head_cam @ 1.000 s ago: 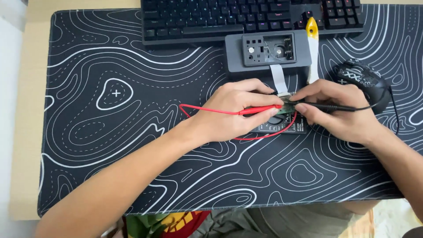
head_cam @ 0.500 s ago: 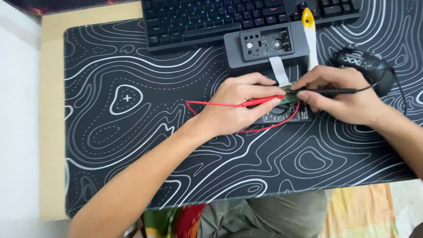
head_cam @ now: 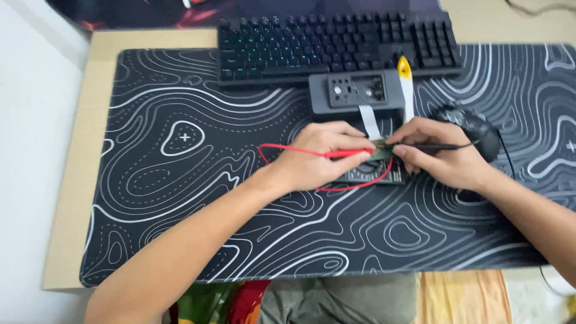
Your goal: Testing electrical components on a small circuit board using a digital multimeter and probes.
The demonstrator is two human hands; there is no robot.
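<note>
Between the two hands, mid-mat: small green circuit board, mostly hidden by fingers, detail unclear. Left hand, fingers pinched on slim red probe; right hand, fingers pinched on black probe. Beneath: dark meter, largely covered. Beyond: grey box, keyboard, glossy black mouse, contour-patterned mat, pale desk.

left hand red probe, right hand black probe
</note>
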